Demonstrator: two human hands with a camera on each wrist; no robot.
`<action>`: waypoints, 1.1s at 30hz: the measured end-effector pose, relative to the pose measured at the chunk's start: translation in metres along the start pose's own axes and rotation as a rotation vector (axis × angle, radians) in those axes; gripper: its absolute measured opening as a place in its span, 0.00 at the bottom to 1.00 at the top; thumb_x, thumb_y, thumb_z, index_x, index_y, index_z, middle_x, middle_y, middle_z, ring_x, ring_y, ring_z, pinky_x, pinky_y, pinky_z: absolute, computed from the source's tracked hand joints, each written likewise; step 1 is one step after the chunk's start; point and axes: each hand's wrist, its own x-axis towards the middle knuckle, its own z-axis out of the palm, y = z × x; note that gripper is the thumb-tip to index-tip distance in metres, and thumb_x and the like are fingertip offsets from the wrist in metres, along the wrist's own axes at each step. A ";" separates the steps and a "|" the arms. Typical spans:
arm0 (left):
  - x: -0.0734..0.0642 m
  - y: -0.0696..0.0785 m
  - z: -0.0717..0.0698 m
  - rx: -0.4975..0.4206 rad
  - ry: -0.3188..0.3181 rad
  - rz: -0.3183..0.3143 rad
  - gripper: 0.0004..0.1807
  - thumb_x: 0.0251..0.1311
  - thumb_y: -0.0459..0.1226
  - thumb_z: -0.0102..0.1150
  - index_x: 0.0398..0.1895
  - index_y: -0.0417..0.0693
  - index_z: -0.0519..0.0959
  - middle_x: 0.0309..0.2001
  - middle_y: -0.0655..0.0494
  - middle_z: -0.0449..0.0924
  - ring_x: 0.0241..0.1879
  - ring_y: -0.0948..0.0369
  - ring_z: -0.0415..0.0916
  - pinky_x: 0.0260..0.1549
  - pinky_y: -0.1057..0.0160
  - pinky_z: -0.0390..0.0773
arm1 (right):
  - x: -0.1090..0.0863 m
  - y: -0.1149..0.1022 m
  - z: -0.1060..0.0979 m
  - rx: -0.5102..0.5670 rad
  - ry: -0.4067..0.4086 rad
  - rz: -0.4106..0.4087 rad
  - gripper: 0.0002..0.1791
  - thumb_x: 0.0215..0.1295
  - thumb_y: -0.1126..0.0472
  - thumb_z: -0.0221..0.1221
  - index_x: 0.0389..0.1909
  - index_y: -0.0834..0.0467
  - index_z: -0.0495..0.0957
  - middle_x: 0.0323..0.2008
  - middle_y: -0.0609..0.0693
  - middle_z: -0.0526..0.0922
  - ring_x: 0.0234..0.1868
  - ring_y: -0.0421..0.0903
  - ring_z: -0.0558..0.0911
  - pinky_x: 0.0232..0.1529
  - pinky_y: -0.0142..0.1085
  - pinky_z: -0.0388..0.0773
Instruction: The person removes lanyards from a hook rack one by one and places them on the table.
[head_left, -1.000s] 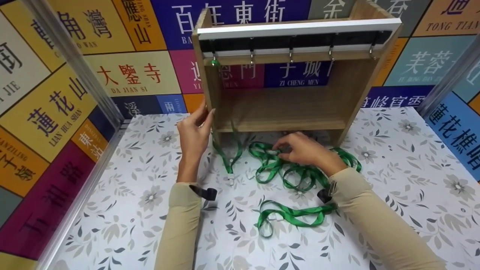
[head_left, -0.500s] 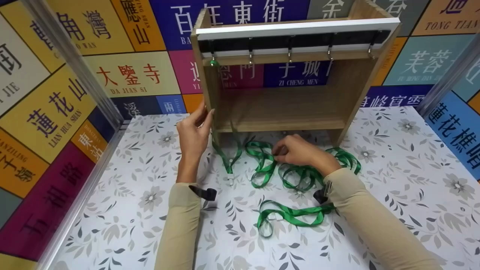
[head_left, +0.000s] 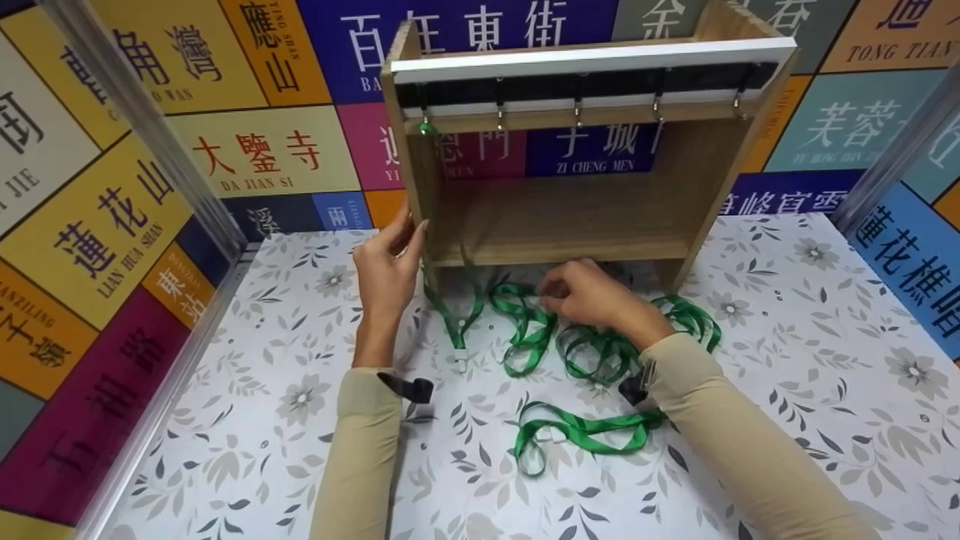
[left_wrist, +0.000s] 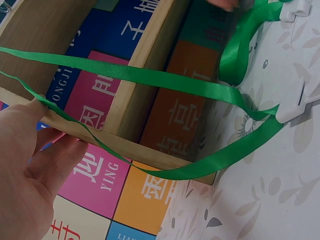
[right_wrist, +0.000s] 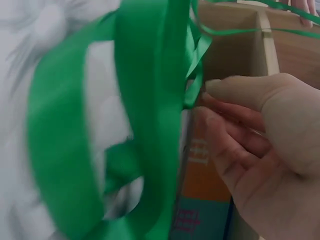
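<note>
My left hand (head_left: 386,262) holds the left side panel of a wooden rack (head_left: 562,217), thumb in front and fingers behind in the left wrist view. A green lanyard (left_wrist: 195,85) hangs from the leftmost hook, its white clip (left_wrist: 297,102) low by the table. Right of it, a loose green lanyard (head_left: 525,330) lies bunched on the table. Close over this one is my right hand (head_left: 592,296), its fingers loosely bent. In the right wrist view a small gap shows between thumb and forefinger, beside green ribbon (right_wrist: 192,92), with nothing visibly pinched.
More green lanyards lie coiled (head_left: 600,356) under the right forearm and at the rack's right foot (head_left: 694,319). Another lanyard (head_left: 592,435) lies nearer the front. Metal hooks (head_left: 577,112) line the rack's top bar. Printed panels (head_left: 277,150) stand behind the flowered tablecloth (head_left: 292,450).
My right hand shifted the bunched lanyard slightly left, then lifted a little and away from it. The left hand has stayed on the rack's side panel.
</note>
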 end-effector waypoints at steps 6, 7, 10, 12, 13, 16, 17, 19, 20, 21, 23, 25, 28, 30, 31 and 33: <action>-0.001 0.001 -0.001 -0.003 -0.007 -0.007 0.27 0.74 0.47 0.68 0.74 0.63 0.77 0.67 0.58 0.85 0.62 0.61 0.87 0.58 0.61 0.89 | 0.011 -0.032 0.004 0.039 0.115 -0.082 0.12 0.78 0.58 0.65 0.53 0.59 0.91 0.46 0.54 0.94 0.47 0.50 0.92 0.52 0.50 0.90; -0.001 0.001 -0.001 -0.001 -0.006 -0.008 0.27 0.74 0.47 0.68 0.74 0.63 0.77 0.67 0.58 0.85 0.62 0.60 0.87 0.58 0.61 0.89 | 0.014 -0.039 0.005 0.046 0.149 -0.105 0.12 0.78 0.58 0.65 0.52 0.58 0.91 0.45 0.54 0.94 0.45 0.50 0.92 0.50 0.49 0.91; 0.000 0.001 -0.001 0.008 0.003 0.003 0.27 0.74 0.46 0.68 0.74 0.60 0.78 0.65 0.55 0.86 0.61 0.59 0.88 0.57 0.60 0.89 | 0.024 -0.060 0.007 0.080 0.289 -0.169 0.10 0.77 0.60 0.65 0.49 0.60 0.91 0.43 0.54 0.94 0.40 0.48 0.93 0.45 0.45 0.92; 0.000 0.002 -0.001 0.015 0.007 0.009 0.26 0.74 0.46 0.68 0.73 0.57 0.79 0.64 0.53 0.87 0.60 0.59 0.89 0.57 0.60 0.89 | 0.030 -0.073 0.009 0.120 0.384 -0.205 0.10 0.77 0.61 0.66 0.49 0.61 0.91 0.43 0.55 0.94 0.40 0.48 0.93 0.44 0.43 0.92; 0.000 0.002 -0.001 0.017 0.010 0.010 0.26 0.74 0.46 0.68 0.73 0.56 0.79 0.64 0.52 0.87 0.60 0.58 0.89 0.57 0.60 0.89 | 0.032 -0.079 0.010 0.143 0.425 -0.213 0.10 0.77 0.61 0.66 0.49 0.62 0.91 0.44 0.55 0.94 0.40 0.47 0.93 0.44 0.42 0.93; 0.000 0.002 -0.001 0.022 0.012 0.016 0.26 0.74 0.46 0.68 0.73 0.55 0.79 0.63 0.51 0.88 0.59 0.58 0.89 0.56 0.60 0.89 | 0.039 -0.097 0.013 0.198 0.522 -0.226 0.12 0.76 0.60 0.67 0.52 0.63 0.90 0.46 0.56 0.94 0.43 0.47 0.94 0.45 0.38 0.93; 0.000 0.002 -0.001 0.024 0.014 0.022 0.26 0.74 0.46 0.68 0.73 0.55 0.79 0.63 0.51 0.88 0.59 0.58 0.89 0.56 0.60 0.90 | 0.041 -0.102 0.014 0.208 0.544 -0.227 0.13 0.76 0.60 0.68 0.52 0.63 0.90 0.46 0.57 0.94 0.43 0.47 0.94 0.46 0.38 0.93; 0.001 0.001 -0.001 0.023 0.023 0.039 0.26 0.74 0.46 0.69 0.72 0.54 0.79 0.62 0.49 0.88 0.59 0.57 0.90 0.56 0.59 0.90 | 0.046 -0.112 0.017 0.220 0.580 -0.232 0.15 0.75 0.59 0.68 0.55 0.63 0.90 0.48 0.59 0.94 0.45 0.48 0.94 0.47 0.37 0.93; 0.001 0.001 -0.001 0.025 0.028 0.049 0.26 0.74 0.45 0.69 0.72 0.53 0.80 0.61 0.49 0.89 0.58 0.56 0.90 0.55 0.58 0.90 | 0.048 -0.117 0.018 0.220 0.593 -0.235 0.16 0.75 0.58 0.69 0.55 0.64 0.89 0.49 0.60 0.93 0.46 0.49 0.94 0.47 0.38 0.93; 0.001 0.001 0.000 0.025 0.030 0.058 0.26 0.74 0.45 0.69 0.72 0.53 0.80 0.61 0.48 0.89 0.58 0.55 0.90 0.55 0.58 0.90 | 0.050 -0.121 0.019 0.217 0.603 -0.238 0.17 0.75 0.58 0.69 0.57 0.64 0.89 0.50 0.61 0.93 0.47 0.50 0.94 0.48 0.39 0.93; 0.001 0.000 0.000 0.029 0.039 0.078 0.25 0.74 0.45 0.69 0.71 0.52 0.81 0.60 0.47 0.89 0.58 0.54 0.90 0.55 0.58 0.90 | 0.053 -0.129 0.022 0.215 0.611 -0.244 0.20 0.74 0.57 0.70 0.59 0.65 0.87 0.53 0.62 0.92 0.48 0.51 0.94 0.48 0.39 0.93; 0.001 -0.001 0.001 0.032 0.047 0.088 0.25 0.74 0.44 0.69 0.71 0.51 0.81 0.60 0.46 0.89 0.57 0.54 0.90 0.54 0.58 0.90 | 0.056 -0.136 0.025 0.216 0.610 -0.247 0.22 0.74 0.57 0.71 0.61 0.65 0.86 0.56 0.62 0.91 0.50 0.52 0.93 0.48 0.38 0.93; 0.000 -0.001 0.001 0.043 0.052 0.094 0.25 0.74 0.44 0.69 0.71 0.51 0.81 0.60 0.46 0.89 0.57 0.54 0.90 0.54 0.58 0.90 | 0.060 -0.144 0.030 0.231 0.619 -0.239 0.22 0.74 0.56 0.70 0.63 0.65 0.85 0.56 0.62 0.91 0.49 0.51 0.93 0.47 0.35 0.92; 0.000 -0.001 0.002 0.046 0.051 0.091 0.25 0.74 0.44 0.69 0.71 0.51 0.81 0.61 0.46 0.88 0.57 0.54 0.90 0.55 0.58 0.90 | 0.062 -0.149 0.032 0.240 0.650 -0.224 0.22 0.74 0.56 0.70 0.62 0.64 0.86 0.55 0.61 0.91 0.48 0.50 0.94 0.46 0.35 0.92; 0.000 -0.001 0.002 0.046 0.049 0.090 0.25 0.74 0.45 0.68 0.71 0.51 0.80 0.61 0.47 0.88 0.58 0.55 0.90 0.55 0.58 0.90 | 0.064 -0.151 0.032 0.244 0.667 -0.210 0.21 0.75 0.55 0.70 0.61 0.64 0.86 0.54 0.61 0.92 0.47 0.50 0.94 0.46 0.35 0.92; 0.000 -0.001 0.003 0.051 0.048 0.086 0.26 0.74 0.45 0.68 0.72 0.51 0.80 0.62 0.47 0.88 0.58 0.55 0.90 0.55 0.58 0.90 | 0.066 -0.155 0.032 0.242 0.704 -0.179 0.21 0.74 0.54 0.70 0.59 0.64 0.87 0.52 0.60 0.92 0.46 0.49 0.94 0.45 0.35 0.92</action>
